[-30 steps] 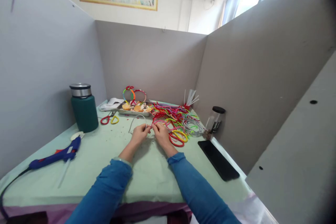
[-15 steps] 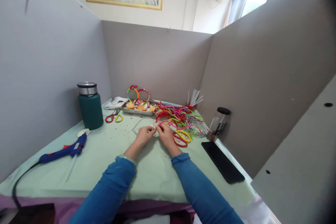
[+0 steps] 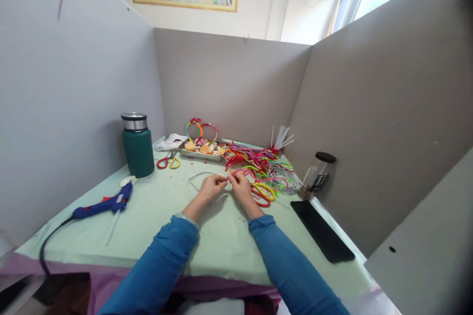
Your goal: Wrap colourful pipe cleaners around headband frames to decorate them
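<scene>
My left hand (image 3: 212, 188) and my right hand (image 3: 240, 189) meet fingertip to fingertip above the middle of the table. A thin grey headband hoop (image 3: 197, 175) reaches out leftward from the left fingers, which are closed on it. Between the fingertips shows a bit of pink, seemingly a pink pipe cleaner (image 3: 242, 172) that the right fingers pinch; its exact hold is too small to see. Scissors with red and yellow handles (image 3: 264, 192) lie against the right hand's outer side. Beyond is a heap of coloured pipe cleaners (image 3: 254, 160).
A metal tray (image 3: 201, 156) of shell-like pieces and two decorated headbands (image 3: 194, 130) stand at the back. To the left are a green bottle (image 3: 138, 150), more scissors (image 3: 168, 163) and a blue glue gun (image 3: 107, 206). A black phone (image 3: 321, 231) and a clear jar (image 3: 318, 174) are right.
The view has swung slightly left, so everything sits further right. The hoop looks flatter and more tilted beside my left hand; both hands keep their fingertips together.
</scene>
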Demonstrator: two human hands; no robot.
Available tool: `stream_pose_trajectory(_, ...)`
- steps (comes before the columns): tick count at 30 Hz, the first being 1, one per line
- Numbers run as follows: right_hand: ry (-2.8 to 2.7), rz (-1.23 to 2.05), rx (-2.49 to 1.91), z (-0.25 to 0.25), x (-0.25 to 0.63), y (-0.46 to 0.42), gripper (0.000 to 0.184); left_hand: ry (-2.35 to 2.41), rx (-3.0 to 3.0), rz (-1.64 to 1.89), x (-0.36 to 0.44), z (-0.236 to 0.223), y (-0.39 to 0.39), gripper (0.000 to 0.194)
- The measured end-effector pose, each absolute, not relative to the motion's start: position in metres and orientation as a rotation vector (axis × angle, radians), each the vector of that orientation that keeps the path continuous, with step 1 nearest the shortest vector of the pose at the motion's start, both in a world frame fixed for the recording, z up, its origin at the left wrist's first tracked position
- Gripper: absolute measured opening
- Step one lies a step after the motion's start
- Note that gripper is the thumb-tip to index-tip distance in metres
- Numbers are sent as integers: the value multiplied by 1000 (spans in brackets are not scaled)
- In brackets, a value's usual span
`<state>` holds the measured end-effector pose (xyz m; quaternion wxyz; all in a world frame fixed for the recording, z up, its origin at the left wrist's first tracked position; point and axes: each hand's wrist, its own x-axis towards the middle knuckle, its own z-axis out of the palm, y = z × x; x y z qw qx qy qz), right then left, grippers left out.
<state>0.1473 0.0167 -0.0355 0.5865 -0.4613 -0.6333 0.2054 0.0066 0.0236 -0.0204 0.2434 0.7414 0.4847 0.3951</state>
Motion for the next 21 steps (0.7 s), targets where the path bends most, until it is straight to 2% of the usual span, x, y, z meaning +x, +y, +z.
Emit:
stream_pose_trajectory(14, -1417, 632, -992, -31, 148, 13, 28, 877, 1641, 982, 6, -26, 27, 36)
stream_pose_trajectory(21, -1399, 704, -972, -33, 151, 15, 28, 848, 1609, 923, 8, -18, 20, 39)
